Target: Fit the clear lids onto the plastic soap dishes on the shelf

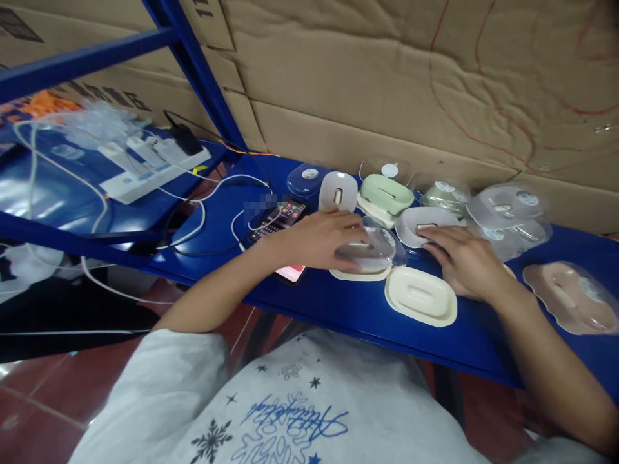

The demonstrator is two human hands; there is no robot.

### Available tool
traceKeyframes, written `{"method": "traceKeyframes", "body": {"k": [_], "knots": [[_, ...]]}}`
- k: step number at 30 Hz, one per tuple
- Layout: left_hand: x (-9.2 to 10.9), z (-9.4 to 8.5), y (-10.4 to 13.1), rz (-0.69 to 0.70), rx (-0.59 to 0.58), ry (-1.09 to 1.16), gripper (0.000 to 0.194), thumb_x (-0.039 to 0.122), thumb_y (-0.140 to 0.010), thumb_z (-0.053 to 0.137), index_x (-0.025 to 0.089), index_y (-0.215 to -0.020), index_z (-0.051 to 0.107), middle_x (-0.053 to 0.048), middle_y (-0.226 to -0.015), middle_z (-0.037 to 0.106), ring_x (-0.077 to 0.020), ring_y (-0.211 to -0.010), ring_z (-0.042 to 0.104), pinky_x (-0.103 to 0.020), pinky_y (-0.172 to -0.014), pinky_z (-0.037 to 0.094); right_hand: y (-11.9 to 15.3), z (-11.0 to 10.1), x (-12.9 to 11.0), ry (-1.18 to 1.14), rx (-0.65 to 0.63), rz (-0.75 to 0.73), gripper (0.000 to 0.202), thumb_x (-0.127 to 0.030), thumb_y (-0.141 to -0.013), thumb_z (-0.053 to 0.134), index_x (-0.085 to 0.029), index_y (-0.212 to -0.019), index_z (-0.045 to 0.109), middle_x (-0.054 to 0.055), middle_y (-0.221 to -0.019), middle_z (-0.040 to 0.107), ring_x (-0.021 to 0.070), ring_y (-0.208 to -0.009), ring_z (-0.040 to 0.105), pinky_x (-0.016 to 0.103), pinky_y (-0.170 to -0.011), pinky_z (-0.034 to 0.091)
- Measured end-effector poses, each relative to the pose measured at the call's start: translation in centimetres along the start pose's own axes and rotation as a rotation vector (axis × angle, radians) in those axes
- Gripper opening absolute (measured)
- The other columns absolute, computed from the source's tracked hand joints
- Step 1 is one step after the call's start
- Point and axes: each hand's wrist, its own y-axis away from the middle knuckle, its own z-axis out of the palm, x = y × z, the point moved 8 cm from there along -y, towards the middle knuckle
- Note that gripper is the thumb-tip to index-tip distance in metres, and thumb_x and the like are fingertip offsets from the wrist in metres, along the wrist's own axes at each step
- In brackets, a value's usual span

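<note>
Clear plastic cover [377, 254], bearing a sticker, lies over a cream base [362, 276] near the front of the blue shelf [478, 335]; whether it is seated cannot be told. The left hand [326, 240] pinches its left end between fingers and thumb. The right hand [467, 258] touches a pale grey tray [420, 218], its grip unclear. Light, even pressure at the cover's rim should suit the thin plastic, staying clear of the cream tray [420, 296] just beside.
</note>
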Motion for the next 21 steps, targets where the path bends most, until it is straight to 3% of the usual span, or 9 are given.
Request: {"method": "traceKeyframes", "body": {"k": [5,9,13,17,21], "knots": [[1.1,1.8,0.0,0.056,-0.085,-0.027,0.044,0.042,-0.098,0.076,0.024,-0.137,0.068,-0.013,-0.136,0.069,-0.0303,-0.121,0.068,-0.043,-0.103,0.050,0.8,-0.8,-0.6,-0.084,-0.008,-0.051,0.038,-0.039,-0.109,0.053,-0.028,-0.141,0.069,0.008,-0.139,0.074,0.0336,-0.128,0.070,0.056,-0.110,0.054],[0.4,1.8,-0.3,0.042,-0.014,-0.003,0.032,0.030,-0.107,0.061,0.025,-0.139,0.066,-0.009,-0.130,0.074,-0.0265,-0.121,0.068,-0.040,-0.104,0.049,0.4,-2.9,-1.0,-0.206,-0.011,-0.026,0.035,-0.041,-0.109,0.054,-0.030,-0.139,0.069,0.008,-0.135,0.075,0.0313,-0.124,0.070,0.051,-0.107,0.056],[0.1,2.0,-0.7,0.013,0.025,-0.061,0.030,0.025,-0.106,0.063,0.026,-0.136,0.068,-0.009,-0.130,0.072,-0.0271,-0.126,0.065,-0.044,-0.111,0.043,-1.4,-4.4,-0.6,-0.295,-0.060,-0.024,0.035,-0.045,-0.111,0.050,-0.025,-0.128,0.074,0.009,-0.126,0.078,0.0277,-0.114,0.073,0.042,-0.100,0.057],[-0.4,2.2,-0.6,-0.058,0.019,-0.143,0.029,0.032,-0.103,0.069,0.024,-0.131,0.070,-0.012,-0.134,0.067,-0.0312,-0.125,0.063,-0.047,-0.110,0.041,-4.8,-4.5,3.4,-0.039,-0.022,0.084,0.046,-0.046,-0.110,0.046,-0.019,-0.140,0.069,0.017,-0.141,0.071,0.0343,-0.131,0.065,0.050,-0.112,0.048],[-0.2,1.5,-0.4,-0.079,0.028,-0.147,0.034,0.040,-0.100,0.075,0.022,-0.128,0.070,-0.011,-0.130,0.066,-0.0308,-0.118,0.064,-0.044,-0.105,0.045,-7.2,-2.3,8.0,0.257,-0.166,0.251,0.066,-0.045,-0.098,0.060,-0.017,-0.158,0.053,0.022,-0.162,0.053,0.0447,-0.145,0.051,0.062,-0.116,0.038]]}}
